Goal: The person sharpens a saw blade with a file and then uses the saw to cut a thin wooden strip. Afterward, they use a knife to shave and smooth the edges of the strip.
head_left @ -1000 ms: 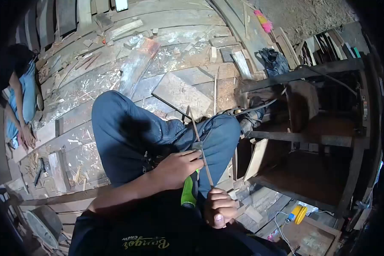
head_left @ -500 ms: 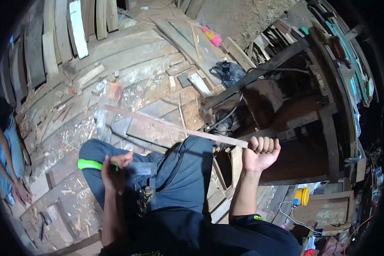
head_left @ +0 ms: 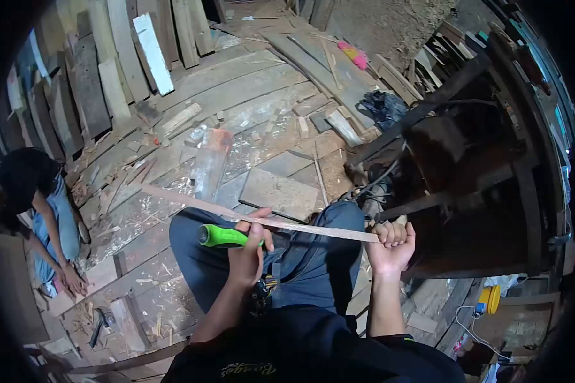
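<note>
My right hand (head_left: 391, 247) is closed round one end of a long, thin wooden strip (head_left: 326, 230). The strip slants up to the left across the view, above my knees. In my closed left hand (head_left: 248, 252) is a tool with a bright green handle (head_left: 225, 237); its handle end points left and is dark at the tip. The tool's working end is mostly hidden by the hand, so its kind cannot be told. The fingers of that hand lie at the strip's middle and seem to touch it.
Another person (head_left: 35, 191) crouches at the left, hands low on a board (head_left: 102, 273). Planks (head_left: 89, 86) lean at the back left. A dark wooden bench frame (head_left: 485, 210) stands close on my right. Offcuts and shavings litter the floor; a black plastic bag (head_left: 383, 108) lies beyond.
My left hand has moved right and up to the strip with the green-handled tool. My right hand keeps its hold on the strip's end. The camera view has shifted left.
</note>
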The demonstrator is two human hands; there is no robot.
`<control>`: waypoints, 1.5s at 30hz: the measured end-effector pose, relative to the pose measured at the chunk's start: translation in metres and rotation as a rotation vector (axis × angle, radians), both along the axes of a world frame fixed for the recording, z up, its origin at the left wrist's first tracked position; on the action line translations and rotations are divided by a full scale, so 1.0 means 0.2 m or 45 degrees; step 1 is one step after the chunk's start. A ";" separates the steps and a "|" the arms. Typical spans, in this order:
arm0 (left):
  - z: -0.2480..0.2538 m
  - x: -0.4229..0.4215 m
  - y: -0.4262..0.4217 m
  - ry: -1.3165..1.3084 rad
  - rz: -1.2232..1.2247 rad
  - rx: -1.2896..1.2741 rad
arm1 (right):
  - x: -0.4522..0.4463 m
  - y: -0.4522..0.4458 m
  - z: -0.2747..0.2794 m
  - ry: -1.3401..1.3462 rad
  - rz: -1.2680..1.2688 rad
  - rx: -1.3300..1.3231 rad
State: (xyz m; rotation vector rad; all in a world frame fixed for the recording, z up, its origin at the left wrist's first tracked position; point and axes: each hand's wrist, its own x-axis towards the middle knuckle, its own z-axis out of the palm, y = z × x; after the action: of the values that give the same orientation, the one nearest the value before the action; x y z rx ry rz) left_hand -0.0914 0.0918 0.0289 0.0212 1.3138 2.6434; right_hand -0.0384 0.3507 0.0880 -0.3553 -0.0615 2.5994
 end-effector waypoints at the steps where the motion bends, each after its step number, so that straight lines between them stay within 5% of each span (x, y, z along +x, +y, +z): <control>1: 0.04 0.01 0.01 -0.008 0.029 0.079 | 0.01 -0.01 -0.02 0.028 0.031 0.030; 9: 0.08 0.01 -0.02 -0.264 0.229 0.016 | -0.03 -0.05 -0.06 0.093 0.234 0.171; 13: 0.07 0.00 -0.08 -0.249 0.247 0.061 | 0.00 0.02 -0.14 -0.158 0.230 0.352; 16: 0.11 0.00 -0.11 -0.245 0.438 0.049 | 0.04 0.07 -0.15 -0.320 0.033 0.805; 17: 0.10 0.00 -0.13 -0.245 0.436 0.045 | 0.07 0.16 -0.23 -0.101 0.070 0.865; 21: 0.09 -0.02 -0.18 -0.190 0.401 -0.044 | 0.09 0.16 -0.05 -0.572 -0.268 1.851; 27: 0.09 0.00 -0.14 -0.161 0.336 -0.129 | 0.11 -0.05 0.17 -0.334 0.558 2.511; 29: 0.08 0.00 -0.12 -0.111 0.323 -0.129 | 0.06 -0.18 0.18 -0.211 0.596 2.911; 36: 0.12 0.06 -0.09 -0.171 0.240 -0.097 | 0.01 -0.40 -0.03 -0.037 0.844 2.535; 38: 0.13 0.06 -0.09 -0.198 0.210 -0.117 | 0.00 -0.39 -0.01 -0.220 1.233 2.377; 45: 0.06 0.05 -0.10 -0.161 0.115 -0.205 | 0.06 -0.40 -0.03 -0.298 0.661 2.465</control>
State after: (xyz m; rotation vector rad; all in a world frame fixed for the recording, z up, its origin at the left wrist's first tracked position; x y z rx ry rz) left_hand -0.0821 0.0719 0.0414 -0.2293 1.5121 2.5536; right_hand -0.0271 0.2711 0.0810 0.1507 -2.5968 1.6460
